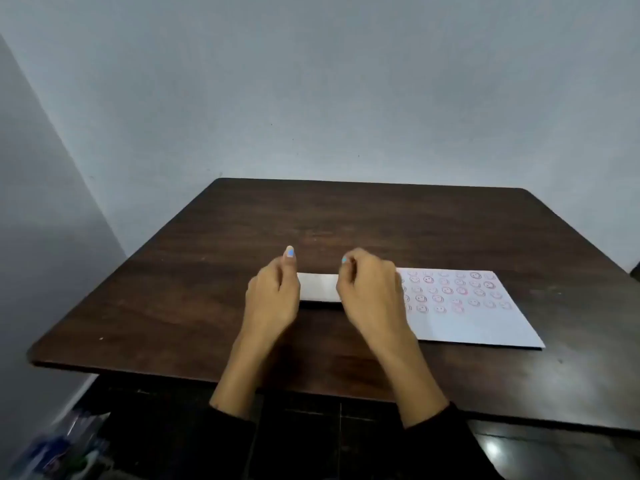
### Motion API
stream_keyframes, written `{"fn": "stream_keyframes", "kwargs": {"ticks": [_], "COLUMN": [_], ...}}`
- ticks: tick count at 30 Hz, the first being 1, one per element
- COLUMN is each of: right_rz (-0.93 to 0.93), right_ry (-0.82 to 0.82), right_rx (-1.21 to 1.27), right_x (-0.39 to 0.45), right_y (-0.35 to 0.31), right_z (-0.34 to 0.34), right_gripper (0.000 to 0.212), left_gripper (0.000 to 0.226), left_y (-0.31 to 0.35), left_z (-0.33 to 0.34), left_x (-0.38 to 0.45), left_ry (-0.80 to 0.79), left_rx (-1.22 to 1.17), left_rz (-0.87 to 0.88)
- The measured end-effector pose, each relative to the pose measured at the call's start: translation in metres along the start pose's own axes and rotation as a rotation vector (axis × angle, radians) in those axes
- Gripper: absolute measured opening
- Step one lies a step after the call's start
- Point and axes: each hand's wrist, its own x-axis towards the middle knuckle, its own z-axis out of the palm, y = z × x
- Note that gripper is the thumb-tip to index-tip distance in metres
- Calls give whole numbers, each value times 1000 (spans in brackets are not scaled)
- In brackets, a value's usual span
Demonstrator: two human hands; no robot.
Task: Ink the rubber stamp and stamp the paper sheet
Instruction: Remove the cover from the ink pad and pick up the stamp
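While both hands sit over the middle of the table, this is how things lie:

Paper sheet: the paper sheet (474, 317) lies flat on the dark wooden table (207, 271), at about 3 o'clock from the hands, its long axis running left to right along the near table edge. Its near right corner points toward 4 o'clock. Rows of round red and pink smiley prints (453, 292) cover its far half; the near half is bare.

White object: a flat white box-like thing (318, 287) lies between the two hands, long axis also left to right, just left of the sheet. Whether it is the ink pad or the stamp's case cannot be told.

Left hand: the left hand (273, 299) rests at the white object's left end, fingers curled loosely, thumb (289, 252) raised toward 12 o'clock with a blue-painted nail. Whether it grips the object cannot be told.

Right hand: the right hand (370, 292) covers the object's right end and the sheet's left edge, fingers bunched narrow at the tips as if pinching; what it pinches, if anything, is hidden.

Rubber stamp: not visible as such; the hands hide whatever lies beneath them.

Surroundings: a plain grey wall (311, 81) stands at 12 o'clock behind the table. At 7 o'clock, below the table edge, lies a blurred bluish heap (62, 445).

In the way: the right hand and wrist block the sheet's left margin.
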Motion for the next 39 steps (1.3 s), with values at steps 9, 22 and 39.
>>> {"fn": "stream_keyframes", "kwargs": {"ticks": [9, 22, 39], "right_rz": [109, 81, -94], "right_ry": [-12, 50, -303], "right_rx": [-139, -96, -96], "right_x": [-32, -32, -39], "right_y": [6, -9, -64], "right_z": [39, 44, 104], "right_gripper": [25, 33, 39], "left_gripper": [40, 37, 57], "left_y": [-23, -12, -67], "left_z": [17, 3, -58], "left_x": [-25, -29, -32], "left_ry": [-14, 28, 109], "left_rx": [-119, -192, 93], "left_rz": [-84, -110, -312]}}
